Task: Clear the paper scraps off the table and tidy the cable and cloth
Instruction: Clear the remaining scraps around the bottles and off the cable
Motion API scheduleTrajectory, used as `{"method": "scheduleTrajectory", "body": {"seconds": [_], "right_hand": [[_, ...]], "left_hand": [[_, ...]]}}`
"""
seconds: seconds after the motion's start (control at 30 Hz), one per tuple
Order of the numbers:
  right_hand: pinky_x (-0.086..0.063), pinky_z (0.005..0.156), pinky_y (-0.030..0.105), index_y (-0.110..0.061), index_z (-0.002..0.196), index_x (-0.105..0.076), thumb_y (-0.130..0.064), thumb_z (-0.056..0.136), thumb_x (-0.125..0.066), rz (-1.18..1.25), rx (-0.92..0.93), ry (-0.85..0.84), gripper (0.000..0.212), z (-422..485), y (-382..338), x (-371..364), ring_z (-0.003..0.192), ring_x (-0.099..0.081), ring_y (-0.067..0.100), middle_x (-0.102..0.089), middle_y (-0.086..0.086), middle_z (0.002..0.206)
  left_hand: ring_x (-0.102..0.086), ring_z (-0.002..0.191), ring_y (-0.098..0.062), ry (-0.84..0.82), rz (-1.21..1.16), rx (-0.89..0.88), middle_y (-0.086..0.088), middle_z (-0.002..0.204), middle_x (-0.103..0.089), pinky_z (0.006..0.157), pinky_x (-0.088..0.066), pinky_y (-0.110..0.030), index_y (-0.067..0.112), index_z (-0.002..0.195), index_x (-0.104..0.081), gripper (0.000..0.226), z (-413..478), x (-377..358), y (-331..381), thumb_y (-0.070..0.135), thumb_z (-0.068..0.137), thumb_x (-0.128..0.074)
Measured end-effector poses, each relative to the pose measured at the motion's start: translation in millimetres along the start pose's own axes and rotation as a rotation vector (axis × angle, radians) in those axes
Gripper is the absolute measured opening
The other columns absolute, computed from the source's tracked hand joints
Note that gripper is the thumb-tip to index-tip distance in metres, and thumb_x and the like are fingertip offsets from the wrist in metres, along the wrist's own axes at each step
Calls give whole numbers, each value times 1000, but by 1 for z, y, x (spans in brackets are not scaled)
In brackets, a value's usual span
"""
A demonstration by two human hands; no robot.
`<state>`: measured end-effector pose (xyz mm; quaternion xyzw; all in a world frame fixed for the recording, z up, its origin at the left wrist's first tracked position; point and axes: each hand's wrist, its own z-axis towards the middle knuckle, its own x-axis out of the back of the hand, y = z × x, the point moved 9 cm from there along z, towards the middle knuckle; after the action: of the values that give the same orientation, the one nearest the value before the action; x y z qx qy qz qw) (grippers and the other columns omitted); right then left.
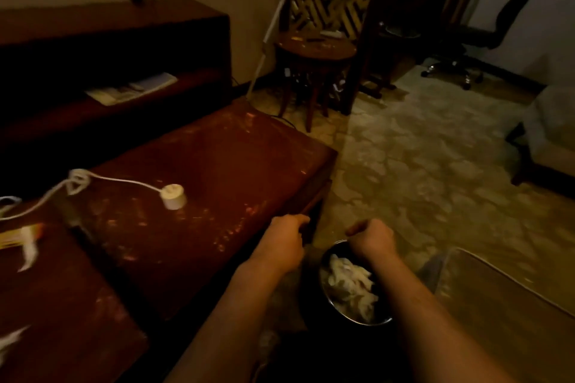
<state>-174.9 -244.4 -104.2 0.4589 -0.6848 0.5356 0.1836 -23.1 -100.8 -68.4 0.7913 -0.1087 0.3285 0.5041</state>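
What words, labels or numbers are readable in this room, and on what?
No text is readable in this dim, blurred view.
Printed papers on the shelf: too blurred to read.
Yellow packet at far left: too blurred to read.
White plug: no marking shows.

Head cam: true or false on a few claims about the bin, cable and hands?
1. The waste bin holds white paper scraps. True.
2. The white cable lies on the floor. False: it lies on the dark wood table.
3. The right hand is at the bin's rim. True.
4. The left hand holds the cable. False: it is at the table's edge, apart from the cable.
5. No scraps remain on the table. False: white scraps lie at its left end.
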Motion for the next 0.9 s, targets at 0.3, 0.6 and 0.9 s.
{"method": "scheduleTrajectory", "body": {"seconds": [0.3,0.6,0.9], "right_hand": [[-45,79,18,-30,80,-73,-8,91,-63,25,584,-98,27,-154,-209,-109,84,-63,10,-68,-10,90],[-48,77,13,-27,102,-77,-21,84,-79,-233,1005,-551,19,-338,-304,-286,85,-64,3,-70,-11,90],[-55,94,34,-29,118,-68,-24,69,-91,-698,999,-630,54,-371,-303,-362,118,-59,21,-57,0,130]], "left_hand": [[-64,109,-18,358,53,238,-5,131,-61,95,-53,-29,27,144,-51,48,-155,174,-129,20,98,-58],[-52,133,-29,419,92,701,-11,148,-49,108,-45,-38,20,148,-45,56,-310,239,-270,12,94,-59],[-56,126,-25,467,70,779,-5,142,-55,103,-50,-37,32,147,-46,66,-367,252,-325,4,90,-63]]}}
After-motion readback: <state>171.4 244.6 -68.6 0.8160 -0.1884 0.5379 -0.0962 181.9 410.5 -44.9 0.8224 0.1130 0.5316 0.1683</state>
